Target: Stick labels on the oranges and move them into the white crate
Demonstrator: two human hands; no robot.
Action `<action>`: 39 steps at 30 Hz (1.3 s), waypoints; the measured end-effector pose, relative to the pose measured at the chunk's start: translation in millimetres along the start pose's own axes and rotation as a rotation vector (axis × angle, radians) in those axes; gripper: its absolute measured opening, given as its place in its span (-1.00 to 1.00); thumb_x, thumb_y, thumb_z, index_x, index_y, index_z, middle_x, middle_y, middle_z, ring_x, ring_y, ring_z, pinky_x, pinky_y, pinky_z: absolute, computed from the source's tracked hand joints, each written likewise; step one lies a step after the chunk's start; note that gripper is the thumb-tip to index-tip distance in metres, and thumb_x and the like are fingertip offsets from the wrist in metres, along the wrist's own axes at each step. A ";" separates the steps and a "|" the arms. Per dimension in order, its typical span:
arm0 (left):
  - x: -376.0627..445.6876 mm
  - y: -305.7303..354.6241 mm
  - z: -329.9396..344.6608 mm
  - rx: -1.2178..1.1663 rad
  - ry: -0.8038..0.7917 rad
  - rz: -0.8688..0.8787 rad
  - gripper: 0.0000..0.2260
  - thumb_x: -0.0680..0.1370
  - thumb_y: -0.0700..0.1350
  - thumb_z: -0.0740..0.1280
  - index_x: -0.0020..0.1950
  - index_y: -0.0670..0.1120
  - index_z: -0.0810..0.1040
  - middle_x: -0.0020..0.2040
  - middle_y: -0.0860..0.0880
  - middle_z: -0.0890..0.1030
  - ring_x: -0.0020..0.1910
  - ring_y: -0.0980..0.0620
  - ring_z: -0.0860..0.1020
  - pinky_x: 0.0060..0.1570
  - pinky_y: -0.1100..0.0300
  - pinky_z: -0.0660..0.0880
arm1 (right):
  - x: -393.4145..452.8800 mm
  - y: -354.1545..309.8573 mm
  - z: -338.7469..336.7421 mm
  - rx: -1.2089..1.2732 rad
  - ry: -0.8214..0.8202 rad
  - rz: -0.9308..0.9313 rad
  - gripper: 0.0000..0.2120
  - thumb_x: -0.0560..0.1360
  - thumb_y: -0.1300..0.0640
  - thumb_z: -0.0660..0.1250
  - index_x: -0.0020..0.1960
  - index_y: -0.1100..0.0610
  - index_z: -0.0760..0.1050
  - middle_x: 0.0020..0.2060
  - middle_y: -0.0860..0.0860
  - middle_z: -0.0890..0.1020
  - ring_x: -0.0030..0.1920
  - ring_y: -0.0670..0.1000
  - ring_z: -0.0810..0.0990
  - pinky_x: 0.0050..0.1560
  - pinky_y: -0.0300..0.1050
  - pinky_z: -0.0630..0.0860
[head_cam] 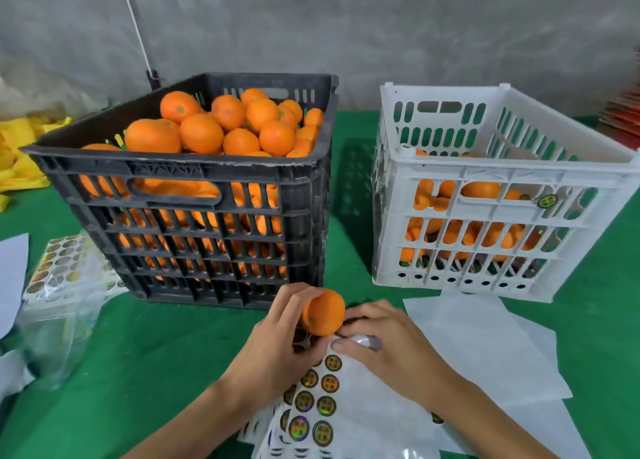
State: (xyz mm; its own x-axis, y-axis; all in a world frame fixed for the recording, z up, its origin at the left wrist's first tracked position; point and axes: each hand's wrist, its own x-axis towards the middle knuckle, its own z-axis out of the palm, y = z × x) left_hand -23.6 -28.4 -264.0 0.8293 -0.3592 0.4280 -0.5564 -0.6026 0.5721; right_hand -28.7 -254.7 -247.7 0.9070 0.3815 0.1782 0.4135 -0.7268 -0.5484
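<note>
I am holding one orange in my left hand, with the fingers curled around it, just above the near end of the label sheet. My right hand is resting on the same sheet, beside the orange, with the fingers bent down on the paper; the thumb and the first finger are meeting at a shiny spot, but I cannot tell if they are pinching a label or only pressing on the sheet. The sheet is lying on the green bench in front of me and is carrying round dark labels with gold print.

The black crate is standing on the bench to the left and is full of oranges up to the rim. The white crate is standing to the right of it, apart from it, and some oranges are lying in its lower part. One round label is sticking on its front wall.

White papers are lying under my right forearm and in front of the white crate. More label sheets in a clear bag are lying at the left of the black crate.
</note>
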 end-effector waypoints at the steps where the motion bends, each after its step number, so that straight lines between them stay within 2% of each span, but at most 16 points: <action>1: -0.6 -0.1 -0.3 -0.006 0.001 -0.001 -0.47 0.57 0.23 0.36 0.48 0.25 0.25 0.45 0.27 0.28 0.20 0.15 0.53 0.00 0.08 0.63 | 1.5 -1.3 0.4 0.004 0.009 0.009 -0.71 0.55 -0.25 0.35 0.13 -0.13 0.71 0.14 -0.31 0.59 0.15 -0.22 0.41 0.25 -0.14 0.36; 8: -0.7 -2.2 -1.0 -0.062 -0.002 -0.004 -0.50 0.55 0.17 0.40 0.43 0.22 0.30 0.42 0.28 0.29 0.21 0.17 0.50 -0.01 0.05 0.63 | 7.9 -9.1 5.8 0.290 0.106 0.196 -0.92 0.46 0.00 0.54 -0.06 -0.05 0.75 -0.05 -0.20 0.65 0.08 -0.16 0.52 0.17 -0.07 0.48; 13: 0.5 -1.8 -1.5 -0.074 0.001 0.013 -0.49 0.54 0.11 0.44 0.42 0.16 0.31 0.41 0.23 0.31 0.22 0.14 0.50 -0.01 0.03 0.63 | 8.4 -13.8 8.3 0.153 0.118 0.164 -0.92 0.47 0.00 0.51 -0.08 -0.02 0.74 -0.08 -0.19 0.63 0.01 -0.07 0.53 0.14 0.03 0.48; 17: 0.5 0.3 -3.1 -0.084 0.006 0.004 -0.49 0.53 0.09 0.44 0.41 0.15 0.32 0.40 0.24 0.31 0.20 0.15 0.50 -0.02 0.02 0.63 | 8.0 -14.3 7.6 0.044 0.106 0.124 -0.91 0.50 -0.01 0.47 -0.10 -0.04 0.74 -0.10 -0.21 0.61 -0.03 -0.09 0.51 0.08 -0.04 0.47; 20: 0.5 1.9 -4.0 -0.093 0.006 -0.001 -0.49 0.52 0.05 0.47 0.40 0.15 0.32 0.38 0.25 0.32 0.21 0.15 0.50 -0.01 0.02 0.63 | 8.6 -14.6 8.9 0.015 0.118 0.124 -0.91 0.52 0.02 0.44 -0.13 -0.02 0.71 -0.16 -0.21 0.57 -0.10 -0.11 0.50 -0.03 -0.12 0.44; 23: -0.1 3.4 -4.2 -0.091 0.005 -0.005 -0.48 0.52 0.04 0.49 0.38 0.17 0.31 0.37 0.28 0.31 0.17 0.17 0.50 -0.02 0.02 0.63 | 9.6 -10.1 10.1 0.099 0.208 0.219 -0.87 0.55 0.09 0.42 -0.19 0.00 0.62 -0.16 -0.17 0.58 -0.14 -0.12 0.55 -0.10 -0.14 0.50; 25: -0.2 4.1 -4.6 -0.078 -0.001 -0.009 -0.48 0.52 0.06 0.48 0.38 0.19 0.30 0.37 0.29 0.30 0.15 0.18 0.50 -0.02 0.03 0.63 | 9.5 -9.4 8.0 0.270 0.359 0.292 -0.85 0.57 0.12 0.40 -0.17 -0.03 0.62 -0.12 -0.17 0.61 -0.14 -0.12 0.59 -0.12 -0.15 0.55; 26: 0.0 4.4 -4.5 -0.072 -0.003 -0.008 -0.49 0.52 0.08 0.48 0.37 0.20 0.30 0.37 0.30 0.30 0.15 0.19 0.50 -0.02 0.05 0.63 | 8.6 -10.6 7.3 0.305 0.448 0.285 -0.84 0.58 0.12 0.39 -0.15 -0.05 0.62 -0.10 -0.17 0.61 -0.15 -0.11 0.59 -0.15 -0.18 0.55; 28: 0.9 5.1 -4.8 -0.067 -0.002 -0.003 -0.50 0.53 0.09 0.47 0.37 0.21 0.31 0.36 0.29 0.31 0.16 0.20 0.51 -0.04 0.08 0.63 | 6.3 -16.1 8.3 0.213 0.541 0.195 -0.87 0.59 0.08 0.37 -0.12 -0.08 0.60 -0.08 -0.20 0.60 -0.15 -0.09 0.58 -0.19 -0.19 0.53; 30: 1.8 4.9 -4.4 -0.072 -0.001 0.001 -0.52 0.54 0.07 0.47 0.38 0.19 0.33 0.35 0.26 0.34 0.14 0.16 0.54 -0.05 0.07 0.62 | 3.9 -20.6 13.1 0.114 0.525 0.075 -0.89 0.61 0.08 0.37 -0.09 -0.04 0.60 -0.07 -0.21 0.58 -0.12 -0.07 0.58 -0.16 -0.15 0.54; 32: 2.0 4.3 -3.5 -0.080 -0.001 -0.002 -0.52 0.54 0.06 0.48 0.38 0.16 0.35 0.34 0.23 0.35 0.13 0.10 0.56 -0.05 0.05 0.63 | 2.5 -19.5 15.9 0.117 0.490 -0.030 -0.90 0.63 0.10 0.35 -0.03 0.05 0.63 -0.03 -0.21 0.58 -0.03 -0.08 0.59 -0.06 -0.09 0.57; 36: 1.4 4.4 -4.6 -0.097 -0.002 0.004 -0.51 0.55 0.08 0.47 0.41 0.15 0.35 0.34 0.22 0.35 0.15 0.10 0.56 -0.01 0.07 0.63 | -1.1 -14.0 14.1 0.061 0.484 -0.151 -0.76 0.66 0.04 0.26 0.16 0.10 0.66 0.12 -0.14 0.63 0.15 -0.14 0.58 0.11 -0.09 0.56; 39: -0.1 7.8 -8.6 -0.120 0.027 0.023 -0.50 0.56 0.06 0.48 0.43 0.16 0.36 0.38 0.20 0.36 0.22 0.11 0.54 0.06 0.09 0.62 | -5.9 -19.8 12.5 -0.076 0.475 -0.224 -0.57 0.60 -0.10 0.33 0.34 0.14 0.59 0.29 -0.07 0.63 0.26 -0.10 0.60 0.21 -0.06 0.58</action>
State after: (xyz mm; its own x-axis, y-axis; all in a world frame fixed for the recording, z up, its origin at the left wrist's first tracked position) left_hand -28.4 -26.9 -253.6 0.8157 -0.3517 0.4594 -0.5785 -0.5043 0.6411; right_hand -43.3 -235.4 -248.1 0.7247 0.2442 0.6443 0.5897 -0.7035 -0.3967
